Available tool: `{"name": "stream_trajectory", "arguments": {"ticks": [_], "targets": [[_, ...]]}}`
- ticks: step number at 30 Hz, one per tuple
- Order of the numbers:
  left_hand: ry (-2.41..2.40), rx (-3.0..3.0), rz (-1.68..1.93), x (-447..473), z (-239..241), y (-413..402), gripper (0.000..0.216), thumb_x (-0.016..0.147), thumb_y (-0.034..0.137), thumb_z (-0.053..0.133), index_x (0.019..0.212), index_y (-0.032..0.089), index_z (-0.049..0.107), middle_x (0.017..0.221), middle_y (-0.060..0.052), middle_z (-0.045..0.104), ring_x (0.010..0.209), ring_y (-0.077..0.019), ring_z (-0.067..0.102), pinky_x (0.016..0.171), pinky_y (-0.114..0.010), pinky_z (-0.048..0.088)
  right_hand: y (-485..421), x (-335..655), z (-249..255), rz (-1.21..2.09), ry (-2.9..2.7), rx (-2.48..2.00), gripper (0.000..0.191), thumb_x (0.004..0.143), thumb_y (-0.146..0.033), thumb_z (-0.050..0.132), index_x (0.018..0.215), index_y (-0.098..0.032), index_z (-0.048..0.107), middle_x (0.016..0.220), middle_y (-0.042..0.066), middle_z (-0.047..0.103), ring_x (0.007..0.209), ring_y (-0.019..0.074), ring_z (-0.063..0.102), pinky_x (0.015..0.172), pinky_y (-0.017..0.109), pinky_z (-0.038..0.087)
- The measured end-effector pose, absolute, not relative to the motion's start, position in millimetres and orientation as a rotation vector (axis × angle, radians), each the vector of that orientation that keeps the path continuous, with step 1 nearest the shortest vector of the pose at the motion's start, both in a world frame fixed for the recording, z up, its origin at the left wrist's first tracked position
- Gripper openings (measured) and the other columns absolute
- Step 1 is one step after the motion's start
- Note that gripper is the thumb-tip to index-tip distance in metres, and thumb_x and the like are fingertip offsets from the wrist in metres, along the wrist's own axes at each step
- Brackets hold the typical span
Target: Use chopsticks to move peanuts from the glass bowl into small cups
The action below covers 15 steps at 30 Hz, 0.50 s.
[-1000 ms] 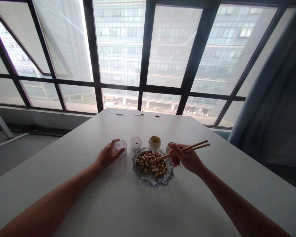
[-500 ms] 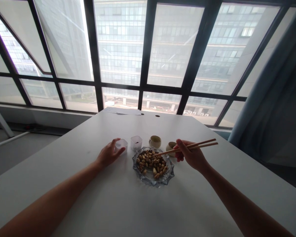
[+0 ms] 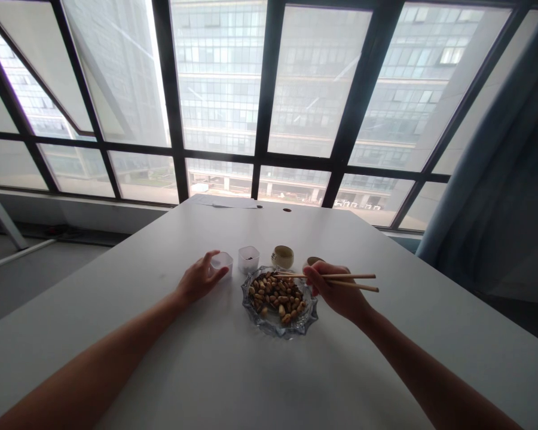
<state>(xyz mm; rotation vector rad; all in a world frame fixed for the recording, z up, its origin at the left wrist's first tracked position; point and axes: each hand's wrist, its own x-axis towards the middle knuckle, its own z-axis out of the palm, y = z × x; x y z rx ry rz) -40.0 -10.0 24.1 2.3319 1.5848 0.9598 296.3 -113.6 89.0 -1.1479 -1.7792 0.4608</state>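
Observation:
My left hand [image 3: 198, 280] rests on the table, its thumb and fingers around the near-left side of a small clear plastic container [image 3: 223, 261]. In my right hand [image 3: 341, 297] is a pair of wooden chopsticks [image 3: 358, 276], their rear ends sticking out to the right. The chopstick tips reach over the far side of a scalloped glass bowl [image 3: 256, 323]. Shelled-looking brown nuts [image 3: 278, 294] fill much of this bowl; their exact kind is too small to tell. Whether the tips pinch anything is unclear.
Behind the bowl stand a second clear container [image 3: 248, 258] with small dark bits inside, a beige cup [image 3: 282, 257] and another cup [image 3: 312, 261], partly hidden by my right hand. Paper [image 3: 224, 202] lies at the white table's [image 3: 183, 370] far edge. A curtain [image 3: 479, 173] hangs at right.
My right hand has moved left and slightly down, with the chopsticks now lying more level and their tips nearer the bowl's far rim. My left hand stays in place.

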Motion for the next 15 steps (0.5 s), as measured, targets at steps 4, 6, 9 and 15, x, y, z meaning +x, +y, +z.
{"name": "stream_trajectory", "arguments": {"ticks": [4,6,9,15], "targets": [[1.591,2.336,0.936,-38.5,25.0,-10.7,0.069,0.089,0.068,0.042,0.135,0.017,0.048,0.078,-0.004,0.065,0.076,-0.0243,0.065,0.071,-0.034,0.049,-109.8,292.5,81.9,0.517,-1.609,-1.207,0.046,0.087,-0.059,0.062,0.065,-0.019,0.063,0.054,0.002,0.063,0.043,0.0134,0.057,0.041,0.023,0.045],[1.593,2.339,0.931,-38.1,25.8,-11.1,0.069,0.089,0.068,0.042,0.135,0.017,0.048,0.078,-0.004,0.065,0.076,-0.0245,0.065,0.071,-0.035,0.049,-106.6,290.9,78.7,0.576,-1.482,-1.226,0.049,0.084,-0.064,0.063,0.067,-0.018,0.063,0.056,0.002,0.064,0.041,0.0131,0.058,0.039,0.022,0.045],[1.592,2.341,0.938,-38.0,26.3,-11.3,0.068,0.089,0.067,0.042,0.135,0.017,0.048,0.079,-0.004,0.066,0.077,-0.0244,0.065,0.071,-0.034,0.049,-103.4,288.4,77.5,0.663,-1.354,-1.244,0.054,0.077,-0.07,0.065,0.067,-0.017,0.064,0.054,0.003,0.064,0.039,0.0132,0.058,0.036,0.022,0.045],[1.585,2.343,0.945,-38.8,24.6,-9.8,0.068,0.089,0.067,0.043,0.134,0.017,0.048,0.079,-0.004,0.066,0.077,-0.0244,0.066,0.071,-0.034,0.049,-103.2,286.1,75.9,0.712,-1.307,-1.232,0.054,0.072,-0.071,0.07,0.067,-0.017,0.064,0.054,0.003,0.066,0.038,0.0141,0.06,0.035,0.022,0.047]]}}
